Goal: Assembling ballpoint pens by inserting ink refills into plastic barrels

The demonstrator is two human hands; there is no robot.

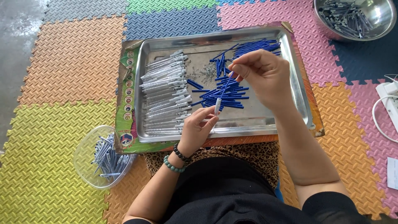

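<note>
1. We are over the metal tray (298,79), our landmark, which sits on a flattened cardboard sheet (124,95) on the foam floor mat (62,70).
2. Our left hand (198,126), at the tray's near edge, has its fingers pinched together around a pale pen barrel (217,105), open end tilted up.
3. Our right hand (265,76), above the tray's middle, pinches a thin blue refill (227,86) between thumb and forefinger; its lower end meets the barrel's mouth, so we judge the refill is just going in.
4. Done so far, by our reading: a clear plastic bowl (101,157) left of the tray's near corner holds a modest heap of pens that look finished.
5. Left to do: a long row of grey barrels (166,93) fills the tray's left half, and loose blue refills (226,97) lie in two heaps, one at its middle and one at the far right corner. We'd call this well short of halfway.
6. Tiny metal bits (203,74), perhaps springs, are scattered at the tray's centre; too small to be sure.
7. A steel bowl (379,20) beyond the tray's far right corner is cut off by the frame; its dark parts are hard to identify.
8. A white power strip (391,97) to the tray's right is also clipped, and our lap hides the cardboard's near edge.
</note>
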